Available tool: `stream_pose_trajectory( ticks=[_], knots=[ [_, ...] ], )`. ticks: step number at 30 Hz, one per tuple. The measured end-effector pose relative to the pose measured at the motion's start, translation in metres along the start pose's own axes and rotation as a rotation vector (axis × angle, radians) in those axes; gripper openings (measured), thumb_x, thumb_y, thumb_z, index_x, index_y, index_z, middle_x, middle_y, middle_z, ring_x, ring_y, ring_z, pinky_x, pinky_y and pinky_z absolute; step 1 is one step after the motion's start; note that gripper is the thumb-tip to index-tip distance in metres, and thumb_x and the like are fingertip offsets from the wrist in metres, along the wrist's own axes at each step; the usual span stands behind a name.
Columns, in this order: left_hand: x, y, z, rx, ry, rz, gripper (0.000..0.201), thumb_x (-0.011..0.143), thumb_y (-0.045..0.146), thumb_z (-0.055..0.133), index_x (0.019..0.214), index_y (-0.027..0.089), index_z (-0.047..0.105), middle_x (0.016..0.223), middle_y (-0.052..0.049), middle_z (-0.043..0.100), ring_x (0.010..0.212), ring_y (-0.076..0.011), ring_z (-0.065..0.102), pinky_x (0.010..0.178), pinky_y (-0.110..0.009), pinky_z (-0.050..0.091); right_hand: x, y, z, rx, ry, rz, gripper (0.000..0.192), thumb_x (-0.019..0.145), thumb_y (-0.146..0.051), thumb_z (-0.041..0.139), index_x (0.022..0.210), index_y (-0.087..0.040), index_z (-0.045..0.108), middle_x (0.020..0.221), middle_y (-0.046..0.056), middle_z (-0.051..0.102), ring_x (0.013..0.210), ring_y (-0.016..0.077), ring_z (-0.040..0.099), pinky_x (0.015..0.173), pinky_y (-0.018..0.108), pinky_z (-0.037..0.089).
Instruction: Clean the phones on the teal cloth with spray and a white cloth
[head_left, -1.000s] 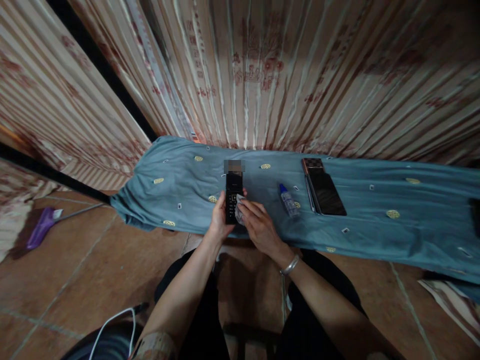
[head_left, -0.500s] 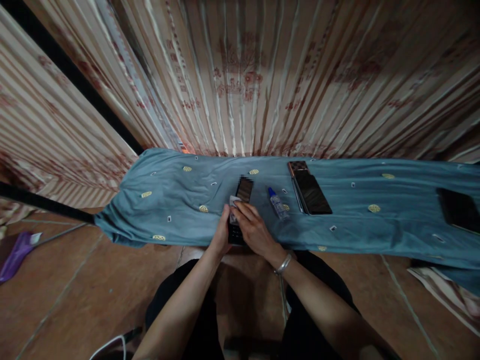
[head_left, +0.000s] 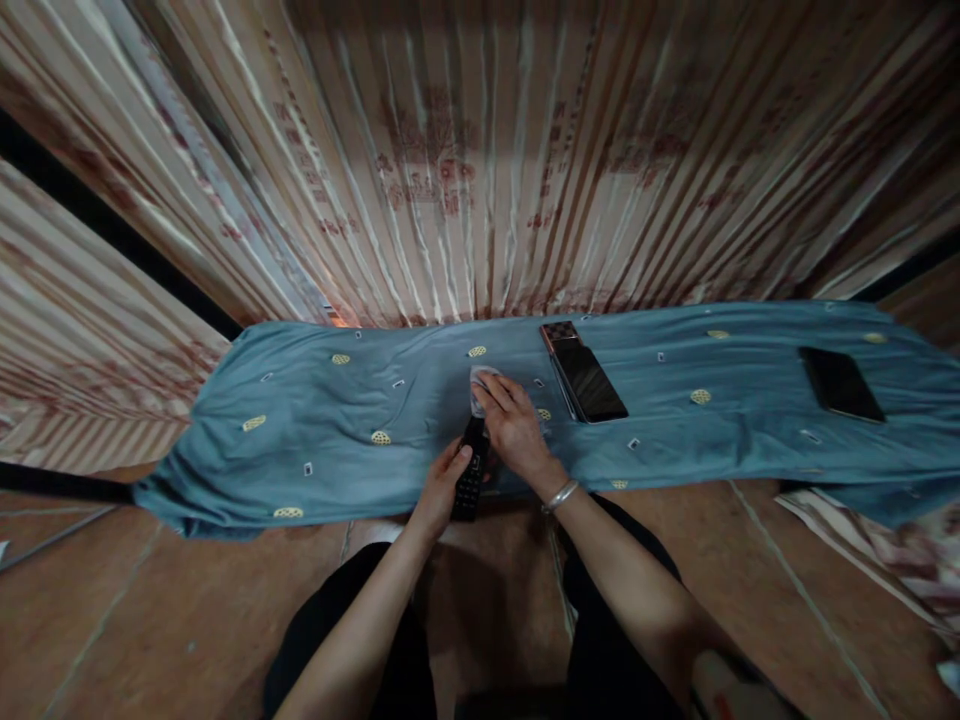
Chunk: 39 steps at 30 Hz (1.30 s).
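My left hand grips the lower end of a black keypad phone, held over the near edge of a blue cloth-covered surface. My right hand, with a silver bracelet on its wrist, presses a small white wipe onto the phone's upper end, which it covers. The small bottle seen earlier is hidden behind my right hand.
A dark smartphone lying on a checkered case rests just right of my hands. Another dark phone lies at the far right of the cloth. Striped curtains hang close behind. Brown floor tiles spread below, around my dark-trousered legs.
The phone has been lowered toward me and tilted flatter. My right hand slid the wipe from the keypad up to the phone's top end. The view has shifted to the right.
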<state>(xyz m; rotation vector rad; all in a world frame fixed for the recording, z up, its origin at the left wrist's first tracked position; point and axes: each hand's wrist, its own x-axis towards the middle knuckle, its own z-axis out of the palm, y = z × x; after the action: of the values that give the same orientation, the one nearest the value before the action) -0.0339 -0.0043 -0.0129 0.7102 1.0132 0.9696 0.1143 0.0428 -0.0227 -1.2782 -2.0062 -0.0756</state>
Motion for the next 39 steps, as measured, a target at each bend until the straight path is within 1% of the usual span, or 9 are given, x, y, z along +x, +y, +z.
stream_pose_trajectory(
  ticks=[3,7,12,17,23,27,32,36,39],
  knots=[
    [-0.001,0.000,0.002,0.005,-0.012,-0.008,0.051,0.058,0.041,0.085,0.099,0.016,0.071,0.090,-0.007,0.074,0.077,-0.0207,0.070,0.066,-0.028,0.054,0.003,0.007,-0.003,0.030,0.027,0.043,0.044,0.095,-0.009,0.038,0.135,-0.012,0.054,0.139,0.015,0.055,0.129,0.0251,0.045,0.109,0.045,0.042],
    [-0.004,0.002,0.005,-0.015,-0.034,-0.026,0.047,0.060,0.038,0.085,0.100,0.016,0.071,0.104,-0.010,0.074,0.082,-0.0214,0.072,0.068,-0.028,0.054,0.004,0.013,-0.003,0.110,0.067,0.127,0.045,0.095,-0.010,0.034,0.136,-0.011,0.052,0.131,0.015,0.061,0.121,0.0234,0.053,0.105,0.044,0.045],
    [-0.006,0.007,0.006,-0.072,-0.050,-0.055,0.046,0.062,0.037,0.084,0.099,0.015,0.070,0.104,-0.012,0.074,0.084,-0.0222,0.072,0.067,-0.026,0.054,0.003,0.021,0.004,0.222,0.150,0.268,0.040,0.095,-0.017,0.037,0.127,-0.015,0.061,0.122,0.013,0.068,0.115,0.0235,0.060,0.103,0.044,0.047],
    [-0.004,0.010,0.004,-0.139,-0.064,-0.060,0.045,0.069,0.036,0.080,0.106,0.014,0.068,0.103,-0.013,0.075,0.087,-0.0217,0.072,0.063,-0.024,0.054,0.004,0.028,0.013,0.473,0.203,0.462,0.034,0.092,-0.029,0.046,0.116,-0.019,0.068,0.112,0.009,0.073,0.102,0.0224,0.068,0.092,0.039,0.054],
    [-0.002,0.011,0.004,-0.152,-0.082,-0.145,0.050,0.084,0.050,0.062,0.109,0.007,0.068,0.098,-0.018,0.075,0.081,-0.0205,0.072,0.054,-0.021,0.050,0.008,0.035,0.010,0.821,0.168,0.609,0.038,0.082,-0.046,0.059,0.106,-0.018,0.070,0.101,0.006,0.075,0.088,0.0201,0.069,0.082,0.035,0.056],
    [-0.001,0.011,0.005,-0.214,-0.078,-0.171,0.046,0.090,0.044,0.056,0.115,0.008,0.066,0.100,-0.017,0.075,0.079,-0.0191,0.072,0.060,-0.023,0.052,0.009,0.034,0.002,0.811,0.213,0.615,0.035,0.079,-0.043,0.062,0.102,-0.019,0.071,0.095,0.005,0.074,0.083,0.0197,0.067,0.078,0.035,0.055],
    [0.004,0.006,0.002,-0.272,-0.029,-0.172,0.044,0.093,0.044,0.050,0.110,0.007,0.068,0.097,-0.016,0.075,0.077,-0.0174,0.071,0.063,-0.024,0.054,0.005,0.026,-0.007,0.729,0.207,0.558,0.031,0.081,-0.037,0.058,0.103,-0.019,0.070,0.093,0.004,0.074,0.080,0.0193,0.066,0.076,0.034,0.055],
    [0.010,0.003,-0.002,-0.320,0.046,-0.128,0.043,0.095,0.042,0.047,0.109,0.007,0.067,0.091,-0.014,0.075,0.076,-0.0171,0.071,0.069,-0.026,0.056,-0.002,0.016,-0.015,0.627,0.159,0.468,0.028,0.084,-0.032,0.056,0.105,-0.020,0.070,0.098,0.005,0.074,0.084,0.0201,0.068,0.078,0.035,0.055],
    [0.014,0.006,-0.005,-0.375,0.103,-0.174,0.047,0.098,0.043,0.038,0.108,0.007,0.066,0.085,-0.013,0.074,0.076,-0.0182,0.071,0.073,-0.029,0.057,-0.011,0.002,-0.019,0.532,0.094,0.334,0.025,0.088,-0.025,0.053,0.108,-0.022,0.068,0.103,0.005,0.074,0.093,0.0210,0.068,0.085,0.037,0.054]
  ],
)
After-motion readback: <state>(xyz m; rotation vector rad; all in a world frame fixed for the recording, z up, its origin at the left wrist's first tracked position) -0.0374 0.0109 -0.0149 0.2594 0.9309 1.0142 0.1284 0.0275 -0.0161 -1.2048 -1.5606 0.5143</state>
